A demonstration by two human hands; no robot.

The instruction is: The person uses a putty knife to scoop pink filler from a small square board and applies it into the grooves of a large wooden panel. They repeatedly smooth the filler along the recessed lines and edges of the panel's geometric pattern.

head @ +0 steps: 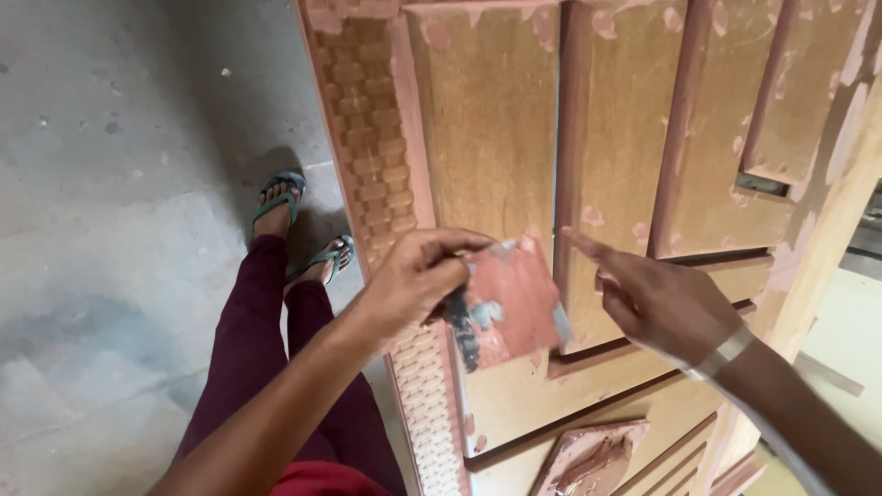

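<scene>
Our left hand (413, 280) grips a putty-smeared scraper (510, 298), its blade flat on the wooden door panel (487, 119). Just right of it, our right hand (666, 303) holds nothing, forefinger extended onto a groove; below it lies a putty slab (588, 459).

Scraper (514, 298) against door (487, 138)

A flat scraper, smeared with reddish-pink putty, is lying tilted on the carved wooden door, blade pointing toward 2 o'clock, dark handle end toward 8. Putty patches are dotting the door's grooves and panel edges all around.
</scene>
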